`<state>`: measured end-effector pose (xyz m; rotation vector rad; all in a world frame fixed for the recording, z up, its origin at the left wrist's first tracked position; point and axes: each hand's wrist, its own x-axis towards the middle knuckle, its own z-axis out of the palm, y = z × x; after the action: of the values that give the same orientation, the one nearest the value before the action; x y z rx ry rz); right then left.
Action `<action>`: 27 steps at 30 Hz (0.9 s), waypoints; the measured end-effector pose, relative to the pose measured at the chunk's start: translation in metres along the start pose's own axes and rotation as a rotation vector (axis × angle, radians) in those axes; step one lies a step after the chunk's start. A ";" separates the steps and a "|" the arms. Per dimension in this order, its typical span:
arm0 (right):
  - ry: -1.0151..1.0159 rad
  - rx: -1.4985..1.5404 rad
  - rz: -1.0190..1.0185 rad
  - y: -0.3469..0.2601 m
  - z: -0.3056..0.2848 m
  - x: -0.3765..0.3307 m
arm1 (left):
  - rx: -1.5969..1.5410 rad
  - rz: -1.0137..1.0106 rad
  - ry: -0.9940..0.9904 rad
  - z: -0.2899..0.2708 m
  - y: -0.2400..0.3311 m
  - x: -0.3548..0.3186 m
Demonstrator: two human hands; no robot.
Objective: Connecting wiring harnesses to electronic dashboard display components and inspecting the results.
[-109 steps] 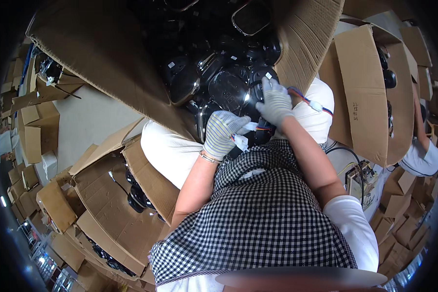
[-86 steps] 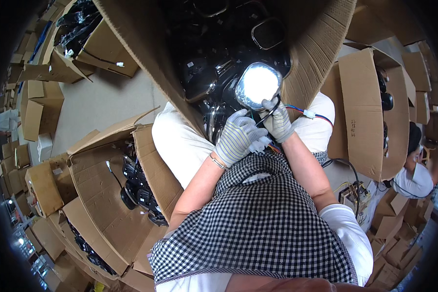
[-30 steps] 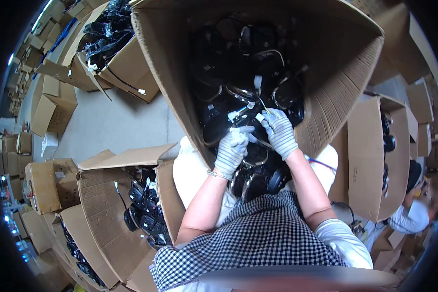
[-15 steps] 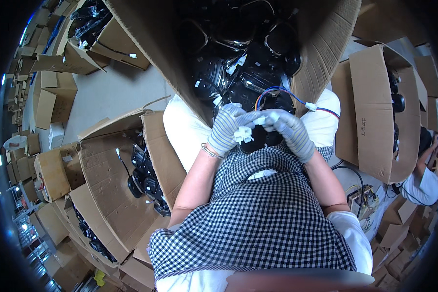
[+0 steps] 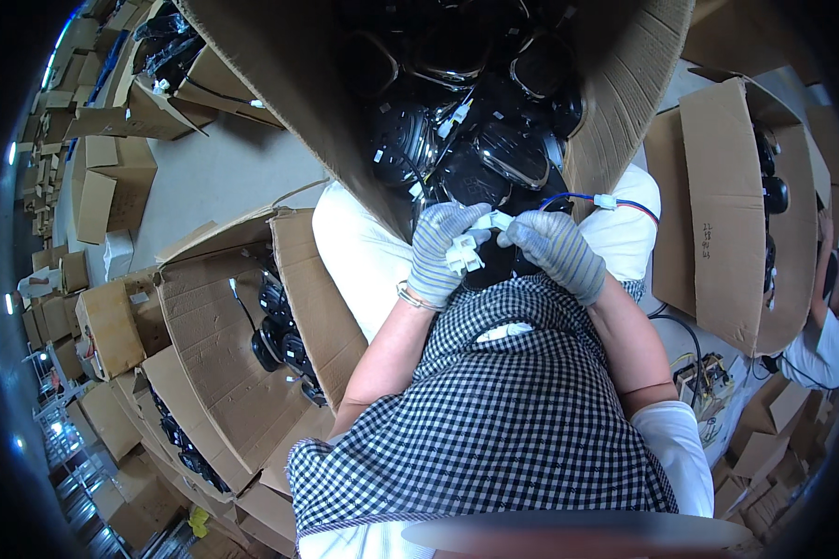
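Note:
Both my hands wear striped grey gloves and meet above my lap, in front of a large tilted carton (image 5: 622, 107). My left hand (image 5: 438, 247) is closed on white plug connectors (image 5: 462, 254), which stick out past its fingers toward me. A smaller white connector (image 5: 494, 221) lies between the two hands, pinched by my left fingertips. My right hand (image 5: 557, 250) is closed, its fingertips at the other end of that small connector. Behind it, a wire lead with blue and red strands runs right to another white connector (image 5: 604, 200) over my right knee.
Glossy black parts with chrome rims (image 5: 517, 154) fill the carton ahead. Open cartons with similar parts stand left (image 5: 224, 373) and right (image 5: 718, 214). Black cable (image 5: 690, 331) and a small wired device (image 5: 704, 382) lie at right. Another person's arm and sleeve (image 5: 818, 354) show at far right.
My right hand has turned and its fingers have closed in at the small connector. The coloured wires that arched above it have dropped lower. My left hand stays on the white connectors.

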<state>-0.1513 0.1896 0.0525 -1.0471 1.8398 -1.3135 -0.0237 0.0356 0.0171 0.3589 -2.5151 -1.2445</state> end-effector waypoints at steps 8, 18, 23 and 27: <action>-0.312 0.588 0.656 -0.002 -0.003 0.013 | 0.207 0.395 0.185 -0.001 -0.020 -0.011; -0.053 -0.150 0.031 0.019 0.012 0.118 | 0.035 0.293 0.177 0.004 -0.023 -0.015; -0.075 -0.852 0.304 0.001 0.080 0.200 | 0.112 0.278 -0.187 0.020 -0.023 -0.015; 0.041 -0.831 0.268 0.004 0.090 0.197 | 0.012 0.295 -0.178 0.021 -0.024 -0.007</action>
<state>-0.1708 -0.0228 0.0124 -1.0983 2.5239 -0.3889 -0.0232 0.0394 -0.0154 -0.1245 -2.6022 -1.1881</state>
